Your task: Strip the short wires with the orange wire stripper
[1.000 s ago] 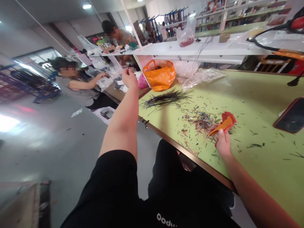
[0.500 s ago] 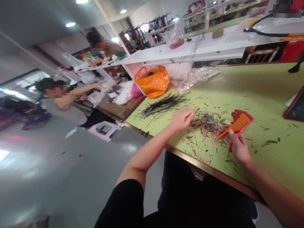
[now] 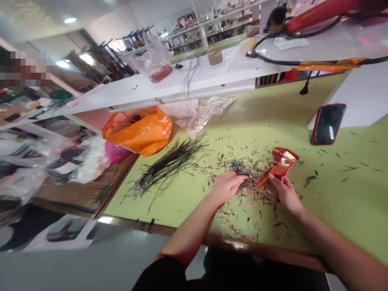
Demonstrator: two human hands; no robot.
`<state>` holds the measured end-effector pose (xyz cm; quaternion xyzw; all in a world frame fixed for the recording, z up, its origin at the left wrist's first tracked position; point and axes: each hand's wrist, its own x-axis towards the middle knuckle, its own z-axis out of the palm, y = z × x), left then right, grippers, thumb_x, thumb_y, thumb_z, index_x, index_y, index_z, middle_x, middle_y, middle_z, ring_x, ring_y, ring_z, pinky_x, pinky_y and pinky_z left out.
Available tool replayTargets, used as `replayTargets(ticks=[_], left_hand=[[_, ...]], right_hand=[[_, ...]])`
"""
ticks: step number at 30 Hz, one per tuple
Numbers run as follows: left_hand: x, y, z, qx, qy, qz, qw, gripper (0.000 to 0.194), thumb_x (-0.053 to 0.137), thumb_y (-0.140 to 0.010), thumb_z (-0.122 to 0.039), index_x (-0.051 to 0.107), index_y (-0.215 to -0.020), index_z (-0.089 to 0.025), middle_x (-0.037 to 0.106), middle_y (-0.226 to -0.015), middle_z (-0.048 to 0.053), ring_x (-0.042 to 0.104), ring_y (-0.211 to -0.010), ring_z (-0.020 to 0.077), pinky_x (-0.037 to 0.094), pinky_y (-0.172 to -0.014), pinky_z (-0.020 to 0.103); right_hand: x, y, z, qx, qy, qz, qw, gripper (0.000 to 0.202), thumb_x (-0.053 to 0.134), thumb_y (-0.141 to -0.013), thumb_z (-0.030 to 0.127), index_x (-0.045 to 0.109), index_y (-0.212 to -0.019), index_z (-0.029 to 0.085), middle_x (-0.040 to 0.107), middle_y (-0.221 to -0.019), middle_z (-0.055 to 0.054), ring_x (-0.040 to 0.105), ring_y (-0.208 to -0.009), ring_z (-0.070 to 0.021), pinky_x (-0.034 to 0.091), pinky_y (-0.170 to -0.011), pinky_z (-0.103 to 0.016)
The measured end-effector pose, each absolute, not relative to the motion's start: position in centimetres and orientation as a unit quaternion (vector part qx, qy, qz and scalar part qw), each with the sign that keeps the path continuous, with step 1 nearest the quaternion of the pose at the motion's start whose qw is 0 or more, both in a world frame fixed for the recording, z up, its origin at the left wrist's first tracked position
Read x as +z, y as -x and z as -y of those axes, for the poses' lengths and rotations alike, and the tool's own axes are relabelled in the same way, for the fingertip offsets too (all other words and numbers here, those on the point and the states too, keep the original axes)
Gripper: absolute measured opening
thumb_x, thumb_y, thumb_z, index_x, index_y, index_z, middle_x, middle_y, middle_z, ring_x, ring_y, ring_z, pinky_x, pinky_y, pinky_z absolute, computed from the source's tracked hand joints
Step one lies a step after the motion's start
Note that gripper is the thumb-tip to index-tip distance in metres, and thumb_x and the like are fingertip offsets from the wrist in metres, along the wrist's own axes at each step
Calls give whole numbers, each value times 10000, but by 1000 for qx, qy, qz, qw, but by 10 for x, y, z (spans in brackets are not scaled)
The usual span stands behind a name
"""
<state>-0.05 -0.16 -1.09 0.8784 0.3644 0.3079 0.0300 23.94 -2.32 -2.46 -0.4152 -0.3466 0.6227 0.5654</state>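
My right hand (image 3: 286,194) is wrapped round a red and orange wire stripper (image 3: 283,163), its head tilted up and away from me. Just left of it, my left hand (image 3: 226,186) pinches a thin dark wire (image 3: 257,177) that runs toward the stripper; whether its end sits in the jaws I cannot tell. Under and around both hands lies a pile of clippings (image 3: 253,190), with short dark bits, copper-coloured strands and blue pieces. A bundle of long black wires (image 3: 169,163) rests on the green table to the left of my left hand.
An orange plastic bag (image 3: 139,131) and a clear plastic bag (image 3: 209,115) lie at the back of the table (image 3: 342,194). A phone (image 3: 329,124) leans against a white panel at the right. Above runs a white shelf (image 3: 121,91) with a tape roll (image 3: 215,55) and a black cable.
My view has swung right, so the co-worker seated at the left is out of sight. My left hand has come closer to the stripper, bringing the wire near its jaws.
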Motion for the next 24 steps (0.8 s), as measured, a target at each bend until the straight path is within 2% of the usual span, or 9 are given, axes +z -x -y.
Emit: replayTargets(ticks=[4, 8, 11, 13, 15, 16, 18, 20, 24], left_hand=[[-11, 3, -1, 324, -881, -342, 28, 274, 505, -1091, -271, 771, -1133, -220, 714, -798, 35, 649, -732, 173, 528, -662, 297], [-13, 8, 2, 317, -875, -364, 25, 280, 503, -1082, -272, 771, -1162, -255, 740, -846, 48, 687, -797, 196, 556, -721, 327], [-16, 12, 4, 299, -871, -389, 35, 279, 515, -1072, -312, 783, -1145, -290, 745, -841, 43, 700, -801, 212, 564, -732, 343], [-19, 14, 3, 306, -857, -412, 47, 289, 511, -1069, -343, 792, -1112, -298, 744, -815, 37, 705, -788, 215, 569, -742, 347], [-22, 15, 0, 317, -833, -450, 49, 317, 493, -1067, -377, 795, -1097, -287, 750, -799, 40, 705, -752, 216, 573, -745, 355], [-24, 15, -2, 323, -819, -472, 46, 339, 477, -1067, -390, 796, -1088, -279, 756, -800, 46, 708, -742, 219, 576, -746, 360], [-27, 17, -6, 333, -799, -499, 38, 373, 457, -1058, -416, 797, -1059, -261, 779, -829, 62, 730, -765, 234, 587, -763, 375], [-31, 19, -9, 341, -791, -506, 33, 388, 454, -1045, -430, 796, -1030, -246, 801, -870, 76, 754, -809, 251, 598, -779, 385], [-34, 22, -13, 353, -790, -501, 27, 377, 471, -1038, -423, 794, -1028, -230, 821, -926, 87, 773, -844, 255, 612, -791, 385]], right_hand=[[-18, -246, 13, 611, 408, 324, 596, 386, 848, -785, 561, 667, -955, 266, 720, -909, -57, 778, -883, -296, 687, -762, -457], [-13, -244, 16, 600, 406, 323, 609, 411, 852, -764, 556, 625, -954, 271, 685, -890, -40, 758, -883, -281, 670, -789, -452], [-14, -249, 20, 580, 415, 374, 593, 379, 746, -848, 597, 595, -963, 269, 696, -924, -56, 746, -909, -286, 647, -812, -464], [-14, -262, 13, 504, 474, 467, 551, 325, 615, -943, 572, 605, -995, 252, 721, -999, -99, 734, -974, -312, 622, -881, -503], [-9, -283, -2, 352, 564, 578, 473, 267, 570, -980, 459, 632, -1094, 226, 727, -1163, -159, 695, -1136, -362, 571, -996, -553], [-6, -296, -13, 260, 603, 619, 431, 274, 573, -972, 370, 637, -1180, 203, 679, -1331, -200, 623, -1287, -391, 509, -1093, -582], [1, -321, -39, 121, 664, 651, 346, 340, 520, -976, 227, 627, -1281, 120, 440, -1639, -267, 306, -1581, -440, 279, -1263, -659], [6, -342, -65, 57, 715, 635, 286, 362, 464, -997, 197, 634, -1289, 67, 266, -1738, -273, 107, -1641, -481, 133, -1285, -719], [11, -371, -103, 15, 756, 607, 243, 462, 449, -980, 184, 589, -1388, 16, 227, -1756, -269, 68, -1635, -525, 84, -1271, -748]])
